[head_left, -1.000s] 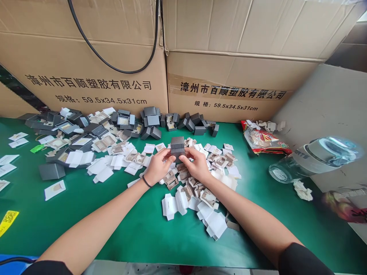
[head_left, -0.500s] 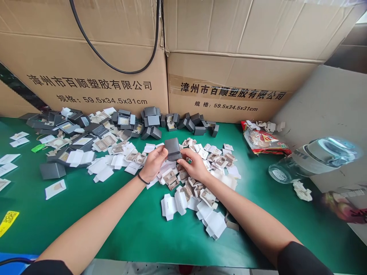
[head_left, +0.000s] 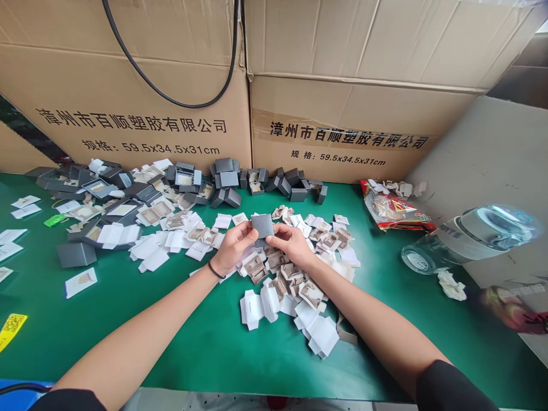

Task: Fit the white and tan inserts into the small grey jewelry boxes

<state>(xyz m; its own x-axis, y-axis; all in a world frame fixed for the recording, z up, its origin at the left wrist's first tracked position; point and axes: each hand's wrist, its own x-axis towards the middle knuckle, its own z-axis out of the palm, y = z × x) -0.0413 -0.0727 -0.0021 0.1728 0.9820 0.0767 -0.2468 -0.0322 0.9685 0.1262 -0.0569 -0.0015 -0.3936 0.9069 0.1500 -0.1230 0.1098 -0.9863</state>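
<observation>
A small dark grey box (head_left: 262,226) is held up between both hands over the middle of the table. My left hand (head_left: 234,246) grips its left side, thumb in front. My right hand (head_left: 293,244) pinches the right side with thumb and fingers. Whether the box is closed all round I cannot tell, as fingers cover its edges. Under and around my hands lies a heap of white and brown folded card inserts (head_left: 295,283). Behind them, a row of dark grey boxes (head_left: 225,174) stands along the cartons, some with lids up.
Large cardboard cartons (head_left: 171,80) wall off the back of the green table (head_left: 192,342), and a black cable (head_left: 188,107) hangs before them. To the right are a red snack bag (head_left: 396,208), a clear bottle (head_left: 462,237) lying tilted and a crumpled tissue (head_left: 451,284).
The grey box has been tilted so its flat face turns more toward me, and it has shifted slightly right. Both hands still hold it.
</observation>
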